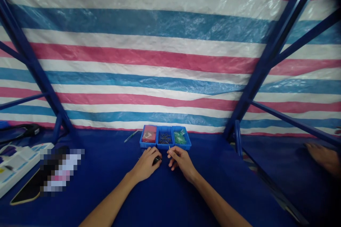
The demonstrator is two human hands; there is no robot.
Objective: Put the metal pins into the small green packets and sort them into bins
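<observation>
My left hand [149, 160] rests on the blue table with its fingers curled round a small black object [157, 160], whose kind I cannot make out. Opposite it, my right hand [180, 159] pinches a thin, short brass-coloured piece [169, 147], pointing up, possibly a screw. Just beyond both hands stand three joined blue bins. The left bin [148, 145] holds something red with small pale pieces on it. Dark screws [164, 138] lie in the middle bin [163, 146], and green pieces [180, 137] fill part of the right bin [184, 147].
A thin pale tool [131, 136] lies left of the bins. Further left are a white power strip [26, 166] and a dark flat object [29, 188], partly pixelated. Blue frame posts [255, 78] flank a striped sheet [149, 53]. Another person's hand [323, 156] shows at far right.
</observation>
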